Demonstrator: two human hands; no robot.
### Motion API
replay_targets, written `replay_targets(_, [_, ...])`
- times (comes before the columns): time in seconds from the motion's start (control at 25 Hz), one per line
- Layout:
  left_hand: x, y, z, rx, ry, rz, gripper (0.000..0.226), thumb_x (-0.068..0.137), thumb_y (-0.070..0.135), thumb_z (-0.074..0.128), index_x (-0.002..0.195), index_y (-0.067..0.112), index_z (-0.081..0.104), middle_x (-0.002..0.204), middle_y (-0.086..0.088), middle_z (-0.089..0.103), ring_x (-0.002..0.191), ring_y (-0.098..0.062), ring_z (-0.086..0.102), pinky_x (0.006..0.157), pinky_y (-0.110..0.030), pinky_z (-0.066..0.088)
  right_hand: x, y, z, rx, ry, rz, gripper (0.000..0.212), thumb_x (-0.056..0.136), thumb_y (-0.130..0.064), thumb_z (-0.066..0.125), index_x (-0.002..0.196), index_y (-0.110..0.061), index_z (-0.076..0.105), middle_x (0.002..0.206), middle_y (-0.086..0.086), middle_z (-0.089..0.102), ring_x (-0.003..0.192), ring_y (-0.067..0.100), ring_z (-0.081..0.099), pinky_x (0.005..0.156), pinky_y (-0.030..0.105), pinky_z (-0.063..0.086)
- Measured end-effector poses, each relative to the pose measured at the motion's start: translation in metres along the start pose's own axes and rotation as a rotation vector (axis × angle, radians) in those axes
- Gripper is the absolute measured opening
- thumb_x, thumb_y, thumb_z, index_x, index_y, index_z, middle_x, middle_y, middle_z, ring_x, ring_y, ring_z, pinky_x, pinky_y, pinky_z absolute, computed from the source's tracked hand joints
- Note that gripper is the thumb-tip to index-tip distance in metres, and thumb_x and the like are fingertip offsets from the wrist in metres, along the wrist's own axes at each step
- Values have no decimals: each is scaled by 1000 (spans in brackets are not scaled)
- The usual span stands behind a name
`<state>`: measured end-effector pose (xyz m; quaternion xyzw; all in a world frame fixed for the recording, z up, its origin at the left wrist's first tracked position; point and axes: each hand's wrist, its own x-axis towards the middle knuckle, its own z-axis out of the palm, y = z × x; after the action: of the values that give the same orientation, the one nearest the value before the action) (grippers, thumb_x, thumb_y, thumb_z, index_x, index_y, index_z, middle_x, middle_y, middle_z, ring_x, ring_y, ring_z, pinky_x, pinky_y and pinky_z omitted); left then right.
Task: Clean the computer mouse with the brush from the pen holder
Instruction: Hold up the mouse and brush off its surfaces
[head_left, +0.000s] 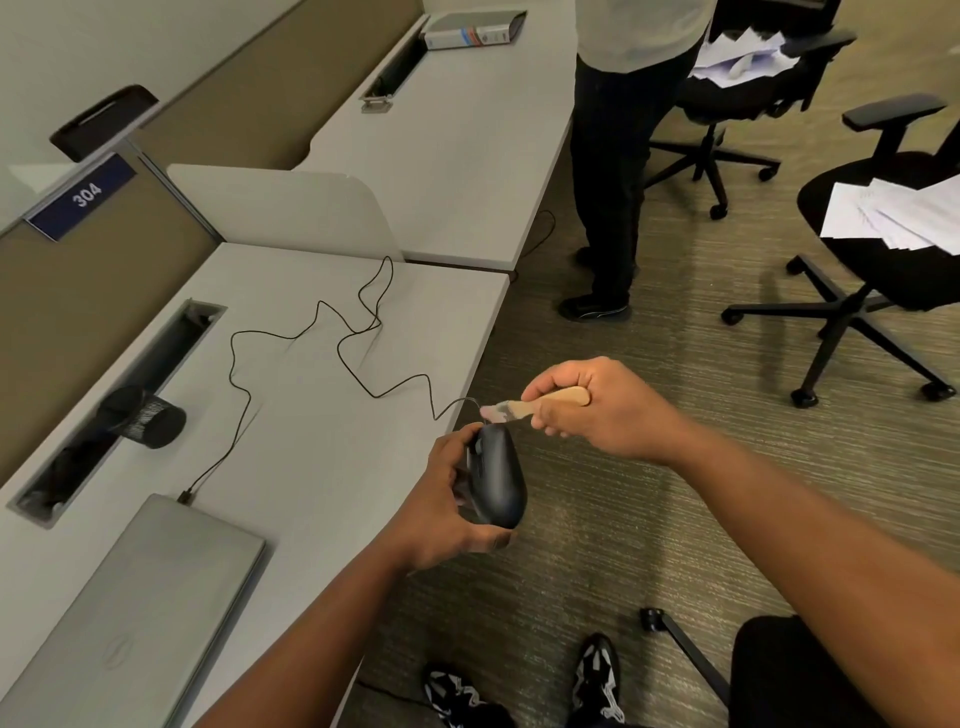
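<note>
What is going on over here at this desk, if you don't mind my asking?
Someone is cleaning a black computer mouse with a small wooden-handled brush. The left hand holds the mouse just off the desk edge, while the right hand grips the brush, its bristles at the front end of the mouse. The mouse's cable trails across the desk to a closed laptop. The mesh pen holder lies tipped on its side.
</note>
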<state>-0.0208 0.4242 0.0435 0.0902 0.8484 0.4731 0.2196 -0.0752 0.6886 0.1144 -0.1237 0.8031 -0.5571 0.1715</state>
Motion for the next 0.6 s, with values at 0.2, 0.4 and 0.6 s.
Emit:
replay_targets(0.2, [0, -6, 1, 32, 4, 10, 115, 59, 43, 101, 142, 70, 27, 141, 36, 34, 123, 12, 50, 91, -13, 55, -3, -7, -4, -133, -222, 8, 15, 88, -18, 75, 91, -32, 80, 70, -11, 70, 60, -1, 56, 56, 17, 45])
replay_targets(0.4, [0, -9, 6, 76, -13, -21, 115, 57, 48, 101, 141, 70, 24, 138, 44, 29, 128, 10, 47, 94, -11, 54, -7, -11, -8, -142, -398, 34, 19, 83, -15, 74, 89, -31, 81, 70, -5, 71, 61, 1, 57, 57, 16, 45])
replay_targets(0.6, [-1, -14, 7, 140, -20, -5, 126, 57, 53, 99, 157, 51, 22, 144, 36, 26, 134, -2, 45, 104, -23, 55, -4, -6, -20, -120, -213, 13, 14, 86, -20, 75, 89, -33, 81, 68, -13, 70, 59, -3, 58, 57, 16, 45])
